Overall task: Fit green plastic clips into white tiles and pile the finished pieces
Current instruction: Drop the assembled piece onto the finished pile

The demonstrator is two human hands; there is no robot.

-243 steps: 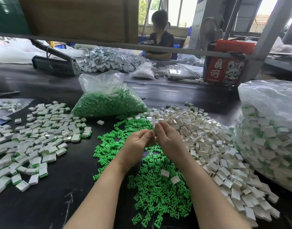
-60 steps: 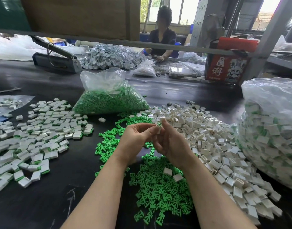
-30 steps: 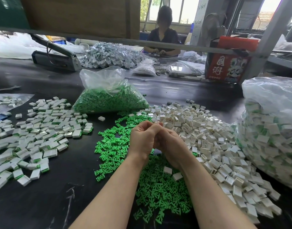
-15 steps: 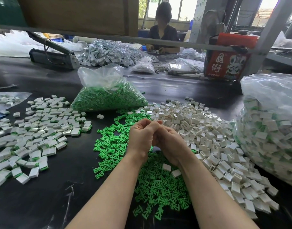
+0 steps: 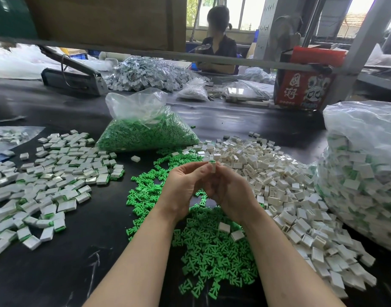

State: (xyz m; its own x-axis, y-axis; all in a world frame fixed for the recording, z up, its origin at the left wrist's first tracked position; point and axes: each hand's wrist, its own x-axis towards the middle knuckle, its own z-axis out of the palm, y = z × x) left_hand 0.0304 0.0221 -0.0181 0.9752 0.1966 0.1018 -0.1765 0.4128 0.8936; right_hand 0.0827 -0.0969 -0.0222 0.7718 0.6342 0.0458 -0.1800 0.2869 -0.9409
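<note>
White plastic, edged with green at its top, the small tile (image 5: pixel 212 166) stood upright between the fingertips of both hands, raised above the black worktable (image 5: pixel 57 273). The left hand (image 5: pixel 183 189) curled its fingers toward the piece and pinched it from one side; the right hand (image 5: pixel 228 193) closed round it from the other, fingers bent and pressed close. Directly beneath the fingers lay a loose heap of green clips (image 5: pixel 210 247), two stray white tiles resting on it. Just beyond and to the right of the fingertips spread a mound of empty white tiles (image 5: pixel 278 185). Well to the left of the fingers sat the finished pieces (image 5: pixel 50 180), white with green showing. Past the fingertips, a clear bag of green clips (image 5: pixel 145 129) slumped on the table; far right, a large clear bag of assembled tiles (image 5: pixel 362 173).
</note>
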